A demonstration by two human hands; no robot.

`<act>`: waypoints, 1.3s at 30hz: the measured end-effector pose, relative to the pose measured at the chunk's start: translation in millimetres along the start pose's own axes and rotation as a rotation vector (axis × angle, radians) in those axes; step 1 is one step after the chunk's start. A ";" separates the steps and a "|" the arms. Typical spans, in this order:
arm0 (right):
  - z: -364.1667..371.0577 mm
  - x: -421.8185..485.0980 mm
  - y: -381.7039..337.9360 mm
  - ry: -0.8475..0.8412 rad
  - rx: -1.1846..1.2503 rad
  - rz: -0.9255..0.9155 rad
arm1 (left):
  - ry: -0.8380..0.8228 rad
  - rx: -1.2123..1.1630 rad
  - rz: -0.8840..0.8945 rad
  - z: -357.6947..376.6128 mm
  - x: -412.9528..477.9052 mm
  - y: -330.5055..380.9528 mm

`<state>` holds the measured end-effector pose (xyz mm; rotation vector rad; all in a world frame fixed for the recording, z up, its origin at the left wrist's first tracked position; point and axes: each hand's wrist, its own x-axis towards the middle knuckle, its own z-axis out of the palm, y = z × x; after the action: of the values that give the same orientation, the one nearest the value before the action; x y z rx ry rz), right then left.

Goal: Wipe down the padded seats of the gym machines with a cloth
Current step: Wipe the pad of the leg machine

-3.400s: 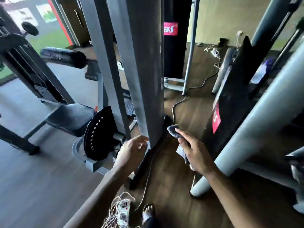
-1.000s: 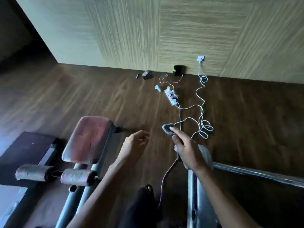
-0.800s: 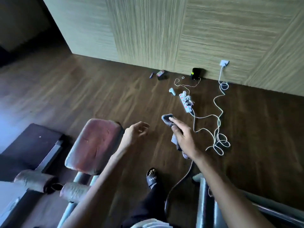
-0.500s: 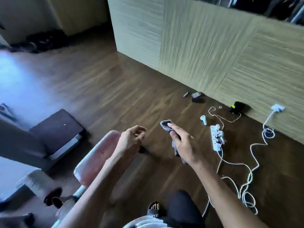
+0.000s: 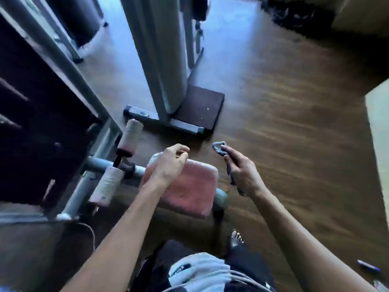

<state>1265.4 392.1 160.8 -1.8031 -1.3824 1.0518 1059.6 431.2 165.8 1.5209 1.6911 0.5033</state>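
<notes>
Head view looks down on a pink padded seat (image 5: pixel 189 190) directly below. Right hand (image 5: pixel 242 171) pinches the grey cloth (image 5: pixel 220 148) beside the seat, seemingly ready to wipe. Left hand (image 5: pixel 168 165) hovers above it, fingers loosely curled, holding nothing.

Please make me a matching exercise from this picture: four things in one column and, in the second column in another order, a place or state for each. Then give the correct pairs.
Things
1. cloth
2. padded seat
3. left hand
4. dark base plate

Places or states
A. on the floor, at the foot of the grey post
B. pinched in the right hand
C. holds nothing, fingers loosely curled
D. pink, below the left hand

Pairs: 1-B, 2-D, 3-C, 4-A
</notes>
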 end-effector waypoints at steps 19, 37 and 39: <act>64.3 145.4 16.6 -0.796 -0.309 -0.389 | 0.666 -0.271 -0.587 87.7 -10.9 -40.9; 150.6 305.4 380.9 -1.146 -0.716 -0.898 | 1.109 0.011 -0.776 395.3 112.9 -242.5; 157.5 301.5 395.9 -1.065 -0.811 -1.007 | 1.119 0.074 -0.774 401.5 110.2 -267.4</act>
<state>1352.4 585.0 -316.3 -0.4982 -3.1971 0.8816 1198.2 398.7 -308.0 0.4306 2.9417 0.9353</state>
